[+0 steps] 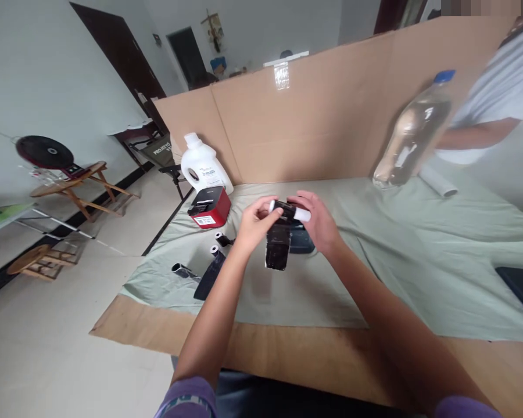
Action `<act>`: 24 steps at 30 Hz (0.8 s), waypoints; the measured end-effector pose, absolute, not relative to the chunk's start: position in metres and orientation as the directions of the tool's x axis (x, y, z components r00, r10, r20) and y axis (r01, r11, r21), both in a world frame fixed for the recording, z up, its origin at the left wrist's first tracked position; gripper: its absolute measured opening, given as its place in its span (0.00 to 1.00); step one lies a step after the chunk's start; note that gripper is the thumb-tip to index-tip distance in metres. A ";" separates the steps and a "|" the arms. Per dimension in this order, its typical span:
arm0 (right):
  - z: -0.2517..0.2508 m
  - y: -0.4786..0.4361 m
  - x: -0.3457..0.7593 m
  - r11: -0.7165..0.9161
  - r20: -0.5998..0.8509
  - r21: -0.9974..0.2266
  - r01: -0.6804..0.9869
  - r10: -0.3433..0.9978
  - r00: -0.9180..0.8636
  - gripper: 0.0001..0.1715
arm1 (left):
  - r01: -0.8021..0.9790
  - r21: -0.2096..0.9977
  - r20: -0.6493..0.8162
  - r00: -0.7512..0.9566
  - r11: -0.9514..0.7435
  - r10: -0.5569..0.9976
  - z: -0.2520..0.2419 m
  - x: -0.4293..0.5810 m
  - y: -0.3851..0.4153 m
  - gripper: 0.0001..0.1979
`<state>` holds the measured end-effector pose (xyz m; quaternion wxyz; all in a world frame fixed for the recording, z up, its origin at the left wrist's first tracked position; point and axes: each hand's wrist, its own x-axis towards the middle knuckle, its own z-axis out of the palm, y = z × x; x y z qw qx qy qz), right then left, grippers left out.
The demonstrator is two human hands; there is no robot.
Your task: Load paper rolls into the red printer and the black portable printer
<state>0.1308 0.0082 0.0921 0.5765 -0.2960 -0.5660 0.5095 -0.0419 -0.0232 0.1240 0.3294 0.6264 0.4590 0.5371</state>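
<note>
Ribbon roll [283, 210] is held crosswise above the green cloth [396, 261], just right of the red printer [209, 208], its white core pinched at one end by the left hand [253, 225] and at the other by the right hand [320, 223]; black film [278, 251] hangs down between them.

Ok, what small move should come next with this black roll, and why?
Probably turn the roll to wind in its loose strip: left hand and right hand pinch its white core ends above the green cloth, and the strip hangs slack below.
</note>
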 end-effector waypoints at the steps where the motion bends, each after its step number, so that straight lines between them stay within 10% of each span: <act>1: 0.093 0.007 0.130 0.282 0.334 -0.920 -0.272 0.927 -0.172 0.29 | 0.219 0.908 0.351 0.068 -0.357 0.934 0.121 -0.032 -0.022 0.19; 9: 0.090 0.017 0.147 0.337 0.343 -0.939 -0.068 0.908 -0.241 0.14 | 0.151 0.940 0.292 0.105 -0.305 0.951 0.105 -0.020 -0.006 0.19; 18: 0.073 0.035 0.167 0.500 0.398 -0.829 0.251 0.842 -0.364 0.12 | -0.028 0.999 0.022 0.046 -0.021 0.999 0.038 -0.003 -0.060 0.50; 24: 0.052 0.064 0.157 0.570 0.393 -0.709 0.415 0.808 -0.439 0.12 | -0.035 0.999 0.005 0.161 0.000 0.987 0.005 0.021 -0.080 0.38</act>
